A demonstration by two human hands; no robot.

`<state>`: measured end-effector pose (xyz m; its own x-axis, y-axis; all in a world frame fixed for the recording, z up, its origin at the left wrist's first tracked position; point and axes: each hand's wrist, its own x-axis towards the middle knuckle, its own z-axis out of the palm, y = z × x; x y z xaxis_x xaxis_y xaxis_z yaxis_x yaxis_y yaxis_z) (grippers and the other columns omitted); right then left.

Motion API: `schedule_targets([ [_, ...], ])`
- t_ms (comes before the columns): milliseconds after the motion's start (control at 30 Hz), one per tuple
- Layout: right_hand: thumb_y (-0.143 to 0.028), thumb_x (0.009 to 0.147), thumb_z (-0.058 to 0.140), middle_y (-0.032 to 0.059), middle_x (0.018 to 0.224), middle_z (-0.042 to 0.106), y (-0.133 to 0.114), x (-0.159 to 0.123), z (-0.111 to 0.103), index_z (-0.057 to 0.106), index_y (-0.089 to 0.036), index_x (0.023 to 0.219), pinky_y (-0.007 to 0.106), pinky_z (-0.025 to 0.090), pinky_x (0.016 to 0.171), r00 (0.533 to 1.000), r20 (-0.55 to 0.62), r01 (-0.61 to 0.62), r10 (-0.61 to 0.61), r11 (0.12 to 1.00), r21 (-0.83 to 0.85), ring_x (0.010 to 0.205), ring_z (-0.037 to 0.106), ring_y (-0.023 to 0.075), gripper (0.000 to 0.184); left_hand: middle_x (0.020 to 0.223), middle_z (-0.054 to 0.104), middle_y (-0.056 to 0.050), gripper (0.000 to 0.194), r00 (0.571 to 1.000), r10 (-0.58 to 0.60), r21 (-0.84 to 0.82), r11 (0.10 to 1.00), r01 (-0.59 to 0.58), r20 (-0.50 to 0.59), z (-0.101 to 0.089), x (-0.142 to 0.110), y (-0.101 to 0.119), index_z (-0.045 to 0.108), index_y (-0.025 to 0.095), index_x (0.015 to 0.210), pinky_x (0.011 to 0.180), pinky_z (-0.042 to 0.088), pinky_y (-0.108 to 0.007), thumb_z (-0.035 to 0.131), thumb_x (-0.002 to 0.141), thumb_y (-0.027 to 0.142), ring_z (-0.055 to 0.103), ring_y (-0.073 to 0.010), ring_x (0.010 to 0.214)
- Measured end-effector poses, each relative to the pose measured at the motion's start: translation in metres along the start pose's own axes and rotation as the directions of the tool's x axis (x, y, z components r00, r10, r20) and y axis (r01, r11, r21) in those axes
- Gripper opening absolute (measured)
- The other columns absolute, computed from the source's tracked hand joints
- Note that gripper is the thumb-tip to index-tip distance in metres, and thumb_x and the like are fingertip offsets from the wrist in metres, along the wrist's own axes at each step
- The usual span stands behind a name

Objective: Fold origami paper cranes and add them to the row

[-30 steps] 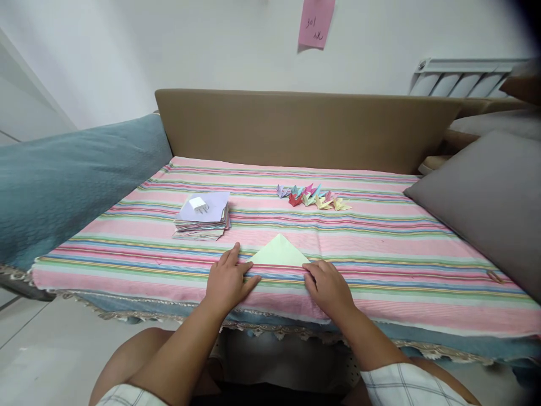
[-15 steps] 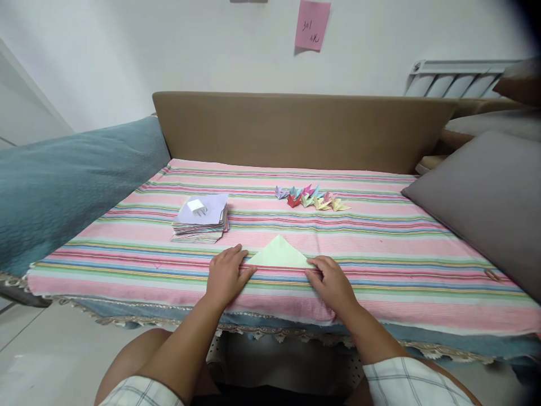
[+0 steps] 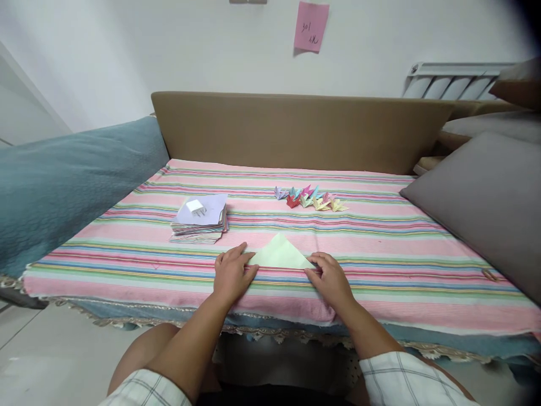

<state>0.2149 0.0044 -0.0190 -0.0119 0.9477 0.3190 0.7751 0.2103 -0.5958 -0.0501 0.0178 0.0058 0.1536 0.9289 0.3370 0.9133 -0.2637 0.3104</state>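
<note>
A pale green sheet of paper (image 3: 279,253), folded into a triangle, lies on the striped cloth with its peak pointing away from me. My left hand (image 3: 231,276) has its thumb and index finger at the left corner, which they partly cover; its other fingers rest on the cloth. At the opposite corner, my right hand (image 3: 332,280) pinches the paper between thumb and curled fingers. Beyond the paper, several small folded paper cranes (image 3: 310,198) in various colours sit in a cluster.
To the left stands a stack of coloured paper (image 3: 198,228) with a white plug adapter (image 3: 195,207) on top. A grey cushion (image 3: 486,197) lies at the right, near a small brown object (image 3: 490,274). The brown backrest (image 3: 296,129) closes off the back.
My left hand has shifted slightly right and closer in on the paper's left corner. The right hand and the folded sheet are almost unchanged.
</note>
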Motion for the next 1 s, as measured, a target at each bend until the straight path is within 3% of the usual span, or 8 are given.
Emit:
schedule_targets([
  [267,-0.025,0.079,0.051,0.0105,0.108,0.058,0.001,-0.001,0.002,0.063,-0.020,0.082,0.038,0.049,0.077,0.996,-0.049,0.085,-0.080,0.991,0.102,0.099,0.055,0.0244,0.013,0.127,0.056,-0.002,0.009,0.998,0.035,-0.119,0.992,-0.042,-0.059,0.001,0.003,-0.001,0.068,0.025,0.077,0.094,0.039,-0.045,0.059,0.076,0.027,0.054,-0.0251,0.110],
  [433,-0.012,0.077,0.045,0.0080,0.105,0.061,-0.002,-0.004,0.000,0.063,-0.021,0.079,0.042,0.046,0.082,0.970,-0.083,0.230,-0.229,0.973,0.010,0.099,0.053,0.0239,0.021,0.125,0.058,-0.002,0.019,0.988,0.075,-0.078,0.993,-0.086,-0.134,0.003,0.001,-0.001,0.068,0.025,0.078,0.094,0.039,-0.045,0.052,0.076,0.015,0.053,-0.0239,0.111],
  [633,-0.003,0.074,0.042,0.0069,0.113,0.060,-0.006,-0.007,-0.002,0.065,-0.022,0.083,0.042,0.043,0.086,0.918,-0.027,0.391,-0.397,0.913,-0.113,0.105,0.048,0.0242,0.031,0.131,0.053,-0.002,0.033,0.988,0.120,0.022,0.993,-0.119,-0.100,0.000,-0.002,0.006,0.069,0.028,0.082,0.100,0.028,-0.053,0.047,0.071,0.006,0.046,-0.0264,0.119],
  [733,-0.004,0.075,0.046,0.0039,0.115,0.062,-0.009,-0.008,-0.003,0.065,-0.023,0.082,0.042,0.040,0.089,0.907,-0.004,0.416,-0.422,0.896,-0.156,0.107,0.048,0.0238,0.028,0.133,0.052,0.001,0.029,0.977,0.195,-0.010,0.981,-0.196,-0.084,-0.005,-0.007,0.012,0.068,0.029,0.084,0.104,0.018,-0.056,0.046,0.076,0.013,0.042,-0.0261,0.123],
  [833,-0.007,0.078,0.048,0.0008,0.107,0.066,-0.013,-0.009,-0.004,0.064,-0.024,0.081,0.042,0.033,0.092,0.903,0.004,0.423,-0.431,0.884,-0.198,0.103,0.051,0.0223,0.024,0.130,0.054,0.000,0.024,0.942,0.330,-0.082,0.939,-0.335,-0.069,-0.009,-0.014,0.018,0.067,0.029,0.092,0.106,0.006,-0.057,0.045,0.082,0.031,0.040,-0.0271,0.124],
  [933,-0.010,0.080,0.048,-0.0009,0.095,0.069,-0.018,-0.010,-0.006,0.064,-0.025,0.082,0.044,0.025,0.098,0.904,0.012,0.418,-0.426,0.880,-0.225,0.096,0.053,0.0197,0.022,0.122,0.061,-0.005,0.044,0.880,0.470,-0.108,0.873,-0.475,-0.069,-0.010,-0.020,0.026,0.064,0.027,0.103,0.107,-0.003,-0.059,0.054,0.074,0.058,0.046,-0.0309,0.119],
  [1000,-0.011,0.081,0.048,-0.0015,0.090,0.068,-0.021,-0.011,-0.007,0.063,-0.025,0.081,0.045,0.019,0.100,0.908,0.014,0.409,-0.418,0.880,-0.242,0.095,0.054,0.0189,0.021,0.116,0.064,-0.006,0.054,0.843,0.534,-0.104,0.837,-0.538,-0.066,-0.007,-0.023,0.032,0.062,0.027,0.108,0.107,-0.006,-0.058,0.057,0.070,0.064,0.051,-0.0301,0.114],
])
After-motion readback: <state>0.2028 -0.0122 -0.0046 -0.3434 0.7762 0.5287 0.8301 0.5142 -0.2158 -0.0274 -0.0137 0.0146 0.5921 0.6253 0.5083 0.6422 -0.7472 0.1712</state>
